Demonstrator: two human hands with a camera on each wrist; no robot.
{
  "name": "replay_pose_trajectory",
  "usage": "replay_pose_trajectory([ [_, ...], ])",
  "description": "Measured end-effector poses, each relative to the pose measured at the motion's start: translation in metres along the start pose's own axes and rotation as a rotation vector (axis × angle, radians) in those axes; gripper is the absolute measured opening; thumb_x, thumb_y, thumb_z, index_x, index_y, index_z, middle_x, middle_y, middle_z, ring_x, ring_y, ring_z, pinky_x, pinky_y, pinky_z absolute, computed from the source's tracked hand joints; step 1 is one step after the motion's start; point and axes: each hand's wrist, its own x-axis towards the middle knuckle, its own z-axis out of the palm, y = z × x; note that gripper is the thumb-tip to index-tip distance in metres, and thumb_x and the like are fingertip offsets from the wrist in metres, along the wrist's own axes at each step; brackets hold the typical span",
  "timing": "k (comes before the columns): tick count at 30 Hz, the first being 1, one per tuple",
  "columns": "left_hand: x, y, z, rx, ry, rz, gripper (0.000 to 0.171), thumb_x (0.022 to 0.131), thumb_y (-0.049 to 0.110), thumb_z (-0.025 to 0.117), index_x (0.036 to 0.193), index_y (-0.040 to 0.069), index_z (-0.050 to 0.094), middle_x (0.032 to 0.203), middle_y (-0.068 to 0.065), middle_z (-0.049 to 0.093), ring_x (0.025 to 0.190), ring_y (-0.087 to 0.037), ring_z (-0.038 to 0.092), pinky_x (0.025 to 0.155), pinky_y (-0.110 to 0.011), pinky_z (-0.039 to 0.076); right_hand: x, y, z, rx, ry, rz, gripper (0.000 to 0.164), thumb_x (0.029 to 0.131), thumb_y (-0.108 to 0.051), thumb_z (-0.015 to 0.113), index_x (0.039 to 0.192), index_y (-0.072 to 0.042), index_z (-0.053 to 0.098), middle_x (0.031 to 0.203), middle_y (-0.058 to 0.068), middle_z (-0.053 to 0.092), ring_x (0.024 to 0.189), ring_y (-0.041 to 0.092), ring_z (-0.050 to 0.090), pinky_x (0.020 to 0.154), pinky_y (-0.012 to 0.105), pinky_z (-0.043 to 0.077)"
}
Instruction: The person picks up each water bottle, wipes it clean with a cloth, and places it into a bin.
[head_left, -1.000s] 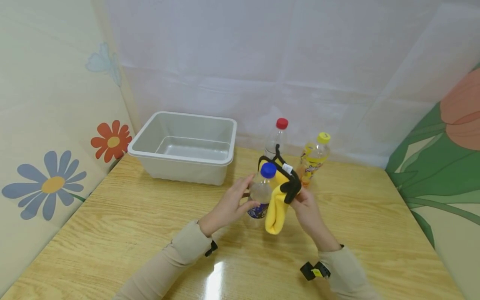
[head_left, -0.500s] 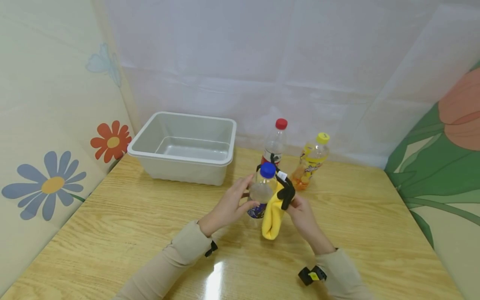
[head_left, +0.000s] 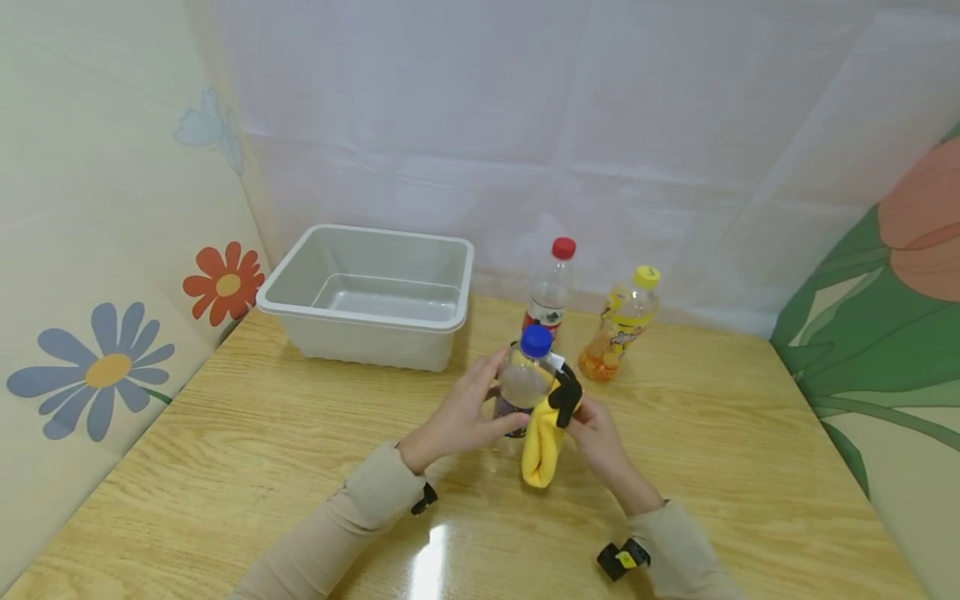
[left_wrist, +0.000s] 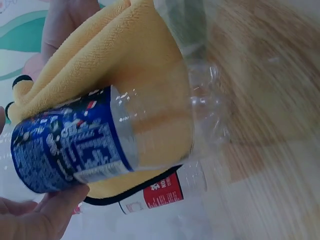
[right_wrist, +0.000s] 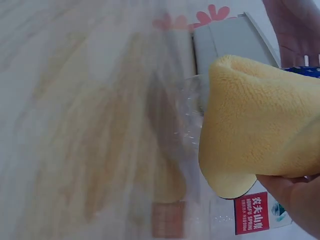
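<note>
My left hand [head_left: 461, 417] grips a clear plastic bottle [head_left: 522, 385] with a blue cap and dark blue label, held upright over the wooden table. Folded yellow cloth [head_left: 542, 458] with black edging hangs from my right hand [head_left: 600, 435], which pinches it against the bottle's right side. In the left wrist view, the cloth [left_wrist: 150, 55] wraps behind the bottle's lower part, and the blue label [left_wrist: 70, 142] faces the camera. Seen from the right wrist, the cloth [right_wrist: 260, 120] covers most of the bottle, above my right thumb [right_wrist: 280, 192].
A red-capped bottle [head_left: 551, 296] stands just behind the held one. To its right is a yellow-capped bottle [head_left: 618, 325] with a little orange drink inside. A grey plastic tub [head_left: 367, 340] sits at the back left, near the white curtain [head_left: 420, 108].
My right hand and the cloth have moved left and down along the bottle, bringing more of the red-capped and yellow-capped bottles into sight. My left hand keeps its place on the bottle.
</note>
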Motion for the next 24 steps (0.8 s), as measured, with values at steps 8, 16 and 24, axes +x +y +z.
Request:
replay_pose_trajectory([
  [8, 0.002, 0.003, 0.006, 0.059, 0.052, -0.064, 0.085, 0.08, 0.03, 0.07, 0.143, 0.004, 0.02, 0.127, -0.014, 0.043, 0.113, -0.024, 0.046, 0.089, -0.035, 0.048, -0.004, 0.007, 0.002, -0.01, -0.002, 0.017, 0.019, 0.084, 0.013, 0.049, 0.101, 0.019, 0.053, 0.09, -0.005, 0.062, 0.085, 0.001, 0.055, 0.077, 0.016, 0.047],
  [16, 0.004, 0.001, 0.006, 0.025, 0.07, -0.063, 0.08, 0.08, 0.022, 0.07, 0.143, 0.008, 0.022, 0.133, -0.017, 0.038, 0.114, -0.026, 0.046, 0.089, -0.036, 0.049, -0.003, 0.003, -0.002, -0.046, -0.028, 0.066, 0.021, 0.085, 0.012, 0.048, 0.104, 0.017, 0.055, 0.106, 0.027, 0.059, 0.09, 0.0, 0.054, 0.08, 0.018, 0.047],
  [24, 0.005, 0.0, 0.006, -0.047, 0.072, -0.064, 0.081, 0.079, 0.016, 0.071, 0.143, 0.006, 0.022, 0.13, -0.016, 0.04, 0.112, -0.026, 0.047, 0.09, -0.031, 0.048, -0.002, -0.001, -0.008, -0.068, -0.003, 0.054, 0.023, 0.084, 0.011, 0.05, 0.105, 0.017, 0.056, 0.101, 0.021, 0.062, 0.084, 0.002, 0.055, 0.074, 0.019, 0.048],
])
